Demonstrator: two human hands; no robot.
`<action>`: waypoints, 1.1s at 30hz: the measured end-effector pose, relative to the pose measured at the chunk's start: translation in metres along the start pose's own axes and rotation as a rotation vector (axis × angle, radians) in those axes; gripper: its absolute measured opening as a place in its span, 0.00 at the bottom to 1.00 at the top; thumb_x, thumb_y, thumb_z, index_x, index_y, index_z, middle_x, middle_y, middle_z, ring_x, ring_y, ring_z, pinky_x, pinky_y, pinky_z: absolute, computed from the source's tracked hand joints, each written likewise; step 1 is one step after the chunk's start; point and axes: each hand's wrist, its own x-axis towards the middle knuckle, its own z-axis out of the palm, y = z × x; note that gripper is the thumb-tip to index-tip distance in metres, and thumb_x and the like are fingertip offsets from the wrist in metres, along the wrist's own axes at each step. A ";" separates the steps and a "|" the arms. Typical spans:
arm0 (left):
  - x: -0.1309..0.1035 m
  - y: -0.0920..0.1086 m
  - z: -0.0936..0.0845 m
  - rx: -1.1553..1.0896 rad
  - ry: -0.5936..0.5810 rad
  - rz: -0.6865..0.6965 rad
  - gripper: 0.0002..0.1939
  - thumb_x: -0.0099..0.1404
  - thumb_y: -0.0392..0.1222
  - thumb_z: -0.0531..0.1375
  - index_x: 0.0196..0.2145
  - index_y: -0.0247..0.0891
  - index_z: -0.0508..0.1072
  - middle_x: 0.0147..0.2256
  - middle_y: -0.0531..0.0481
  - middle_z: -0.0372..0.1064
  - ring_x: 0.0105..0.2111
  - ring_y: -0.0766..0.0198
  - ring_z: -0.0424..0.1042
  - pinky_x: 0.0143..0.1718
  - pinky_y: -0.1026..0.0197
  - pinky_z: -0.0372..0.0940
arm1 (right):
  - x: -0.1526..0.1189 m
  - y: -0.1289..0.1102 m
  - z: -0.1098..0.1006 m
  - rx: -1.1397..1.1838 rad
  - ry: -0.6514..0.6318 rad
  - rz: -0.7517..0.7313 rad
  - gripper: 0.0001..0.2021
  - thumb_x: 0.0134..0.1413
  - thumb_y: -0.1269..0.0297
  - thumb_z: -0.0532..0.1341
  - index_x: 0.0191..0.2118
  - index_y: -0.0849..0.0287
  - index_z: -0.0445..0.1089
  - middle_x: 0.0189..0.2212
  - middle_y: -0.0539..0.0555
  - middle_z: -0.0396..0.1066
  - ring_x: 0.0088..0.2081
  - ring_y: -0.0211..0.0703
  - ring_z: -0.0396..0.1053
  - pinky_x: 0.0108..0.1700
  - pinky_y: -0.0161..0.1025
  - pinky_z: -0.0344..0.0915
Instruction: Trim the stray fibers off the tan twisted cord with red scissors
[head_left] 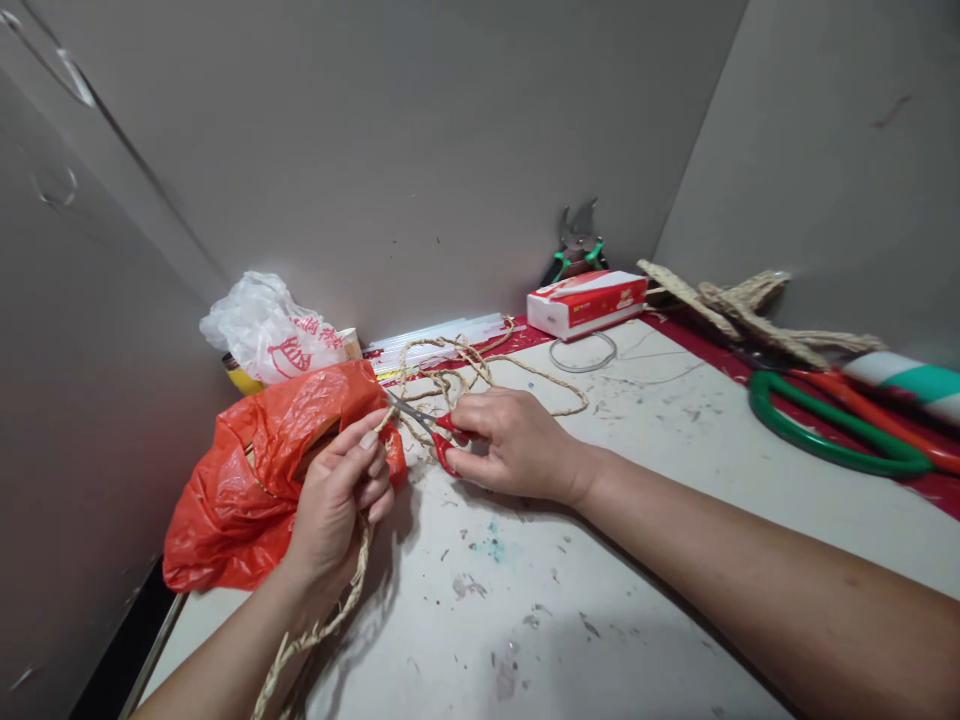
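Note:
My left hand pinches a braided straw cord between thumb and fingers. One part of the cord hangs below that hand toward the near edge of the view. My right hand grips a pair of small scissors by their red handles. Their blades point left and meet the cord just beyond my left fingertips; whether they are parted is hard to make out. More of the thin straw cord lies in loose loops on the table behind my hands.
An orange plastic bag sits at the left, a white plastic bag behind it. Along the back are clear sticks, a red-and-white tissue box and green-handled pruners. Straw braids and large green-handled shears lie right.

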 end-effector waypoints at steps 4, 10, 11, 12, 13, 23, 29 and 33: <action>0.000 -0.003 0.000 0.065 -0.021 -0.013 0.15 0.62 0.40 0.59 0.46 0.33 0.71 0.16 0.62 0.49 0.15 0.77 0.41 0.13 0.74 0.46 | 0.000 0.000 0.000 -0.015 -0.026 0.008 0.10 0.49 0.60 0.56 0.23 0.59 0.65 0.21 0.49 0.64 0.25 0.36 0.56 0.31 0.35 0.52; 0.001 -0.006 -0.001 0.103 -0.042 0.018 0.16 0.65 0.43 0.56 0.47 0.32 0.69 0.15 0.61 0.53 0.14 0.75 0.42 0.13 0.72 0.49 | 0.001 -0.001 -0.001 -0.009 -0.043 0.016 0.10 0.48 0.61 0.56 0.22 0.58 0.63 0.20 0.48 0.62 0.24 0.36 0.54 0.30 0.35 0.51; 0.002 -0.006 -0.001 0.097 -0.037 0.030 0.16 0.65 0.43 0.56 0.47 0.32 0.69 0.15 0.61 0.53 0.14 0.75 0.42 0.13 0.72 0.49 | 0.001 -0.001 -0.001 -0.010 -0.043 0.011 0.10 0.48 0.60 0.56 0.22 0.58 0.63 0.20 0.48 0.62 0.24 0.36 0.54 0.30 0.36 0.51; 0.002 -0.006 -0.001 0.085 -0.028 0.043 0.15 0.65 0.43 0.56 0.46 0.32 0.69 0.15 0.61 0.53 0.14 0.75 0.42 0.13 0.72 0.49 | 0.001 -0.001 -0.001 -0.014 -0.044 0.007 0.10 0.48 0.60 0.56 0.22 0.58 0.63 0.20 0.48 0.62 0.24 0.36 0.54 0.31 0.36 0.51; 0.002 -0.006 -0.002 0.071 -0.015 0.056 0.13 0.64 0.43 0.56 0.44 0.33 0.69 0.15 0.61 0.53 0.14 0.75 0.42 0.13 0.72 0.49 | 0.001 -0.001 -0.001 -0.019 -0.046 0.004 0.10 0.48 0.60 0.56 0.22 0.58 0.64 0.20 0.48 0.63 0.24 0.36 0.54 0.31 0.36 0.51; 0.002 -0.006 -0.002 0.036 -0.012 0.050 0.09 0.64 0.44 0.56 0.40 0.37 0.67 0.17 0.61 0.56 0.14 0.75 0.42 0.13 0.73 0.49 | 0.001 0.000 -0.001 -0.082 -0.085 -0.026 0.11 0.49 0.58 0.56 0.24 0.59 0.65 0.22 0.50 0.66 0.25 0.37 0.57 0.33 0.37 0.52; 0.002 -0.006 -0.001 0.081 -0.020 0.054 0.11 0.64 0.45 0.56 0.42 0.37 0.68 0.16 0.61 0.55 0.14 0.75 0.42 0.13 0.72 0.50 | 0.001 -0.003 -0.002 -0.105 -0.112 -0.055 0.12 0.50 0.57 0.56 0.24 0.59 0.67 0.22 0.50 0.66 0.25 0.38 0.58 0.33 0.38 0.52; 0.002 -0.006 -0.001 0.068 -0.021 0.045 0.09 0.63 0.45 0.57 0.36 0.37 0.67 0.16 0.61 0.55 0.13 0.75 0.42 0.13 0.72 0.50 | 0.001 -0.005 -0.001 -0.120 -0.129 -0.056 0.12 0.49 0.57 0.56 0.23 0.59 0.67 0.21 0.50 0.66 0.25 0.38 0.58 0.33 0.38 0.52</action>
